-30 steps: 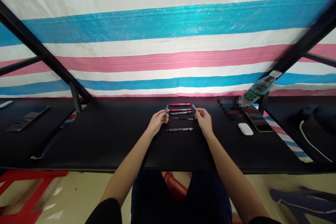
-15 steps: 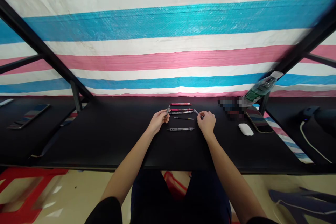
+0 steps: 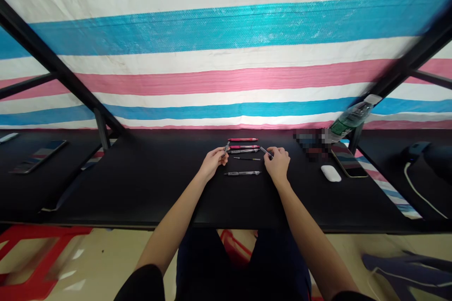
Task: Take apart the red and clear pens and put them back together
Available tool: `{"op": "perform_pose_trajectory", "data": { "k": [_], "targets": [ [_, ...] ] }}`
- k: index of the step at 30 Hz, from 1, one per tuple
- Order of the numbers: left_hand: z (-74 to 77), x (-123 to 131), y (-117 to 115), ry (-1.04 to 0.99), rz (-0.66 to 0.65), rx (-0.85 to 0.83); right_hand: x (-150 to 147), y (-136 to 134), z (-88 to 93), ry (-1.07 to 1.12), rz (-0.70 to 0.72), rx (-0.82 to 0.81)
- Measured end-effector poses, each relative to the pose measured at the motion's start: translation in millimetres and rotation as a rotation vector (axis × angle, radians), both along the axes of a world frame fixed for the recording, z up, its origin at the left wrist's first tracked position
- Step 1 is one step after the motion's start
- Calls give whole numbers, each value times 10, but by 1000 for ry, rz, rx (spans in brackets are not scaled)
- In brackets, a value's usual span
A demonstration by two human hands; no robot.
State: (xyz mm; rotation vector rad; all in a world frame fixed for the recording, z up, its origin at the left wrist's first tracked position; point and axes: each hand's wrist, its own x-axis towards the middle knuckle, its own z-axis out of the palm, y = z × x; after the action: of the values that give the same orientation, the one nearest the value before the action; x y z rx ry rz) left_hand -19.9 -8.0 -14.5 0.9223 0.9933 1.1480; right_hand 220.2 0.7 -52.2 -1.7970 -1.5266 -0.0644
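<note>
My left hand (image 3: 211, 162) pinches a short grey pen piece (image 3: 226, 147) that points up and away from me. In my right hand (image 3: 277, 163) is a thin clear pen barrel (image 3: 265, 151), held at a slant close to the tabletop, its lower end hidden by the fingers. Between the hands lie a red pen (image 3: 243, 139), a second red pen (image 3: 249, 146), a grey clear-bodied pen (image 3: 244, 151) right below it, and a thin pen refill (image 3: 247, 158). Nearer to me rests another grey clear-bodied pen (image 3: 243, 173), lying crosswise.
Right on the black table (image 3: 141, 188) are a white earphone case (image 3: 331, 173), a phone (image 3: 349, 160) and a leaning water bottle (image 3: 351, 120). A blurred patch covers things beside the bottle. Another phone (image 3: 40, 156) lies far left. Striped sheeting (image 3: 226, 75) hangs behind.
My right hand has shifted very slightly left, and the clear pen barrel in it has tilted a little. My left hand stays in place with the grey pen piece.
</note>
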Motion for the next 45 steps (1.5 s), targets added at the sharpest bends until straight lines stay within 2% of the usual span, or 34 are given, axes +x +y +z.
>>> {"op": "perform_pose_trajectory", "data": {
  "k": [3, 6, 10, 13, 22, 28, 31, 39, 45],
  "targets": [
    [-4, 0, 1, 3, -3, 3, -7, 6, 18, 20, 71, 66],
    [-6, 1, 1, 6, 0, 2, -37, 11, 35, 50, 239, 92],
    [8, 0, -9, 14, -5, 5, -94, -1, 37, 56, 464, 14],
    [16, 0, -15, 17, -8, 5, -120, -13, 26, 37, 544, -44],
    [-24, 5, 4, 16, -4, 20, -114, 2, -30, 19, 578, -57],
    [-43, 3, 20, 7, -16, 28, -124, 3, 2, 70, 584, -40],
    [-46, 6, 26, -22, -17, 29, -132, 5, 32, 208, 568, -66],
    [-74, 12, 40, -46, 1, 23, -153, 15, 92, 1008, 596, -178],
    [-21, 13, 5, 28, 1, 39, -104, 7, 182, 1385, 619, -173]
  ]
}}
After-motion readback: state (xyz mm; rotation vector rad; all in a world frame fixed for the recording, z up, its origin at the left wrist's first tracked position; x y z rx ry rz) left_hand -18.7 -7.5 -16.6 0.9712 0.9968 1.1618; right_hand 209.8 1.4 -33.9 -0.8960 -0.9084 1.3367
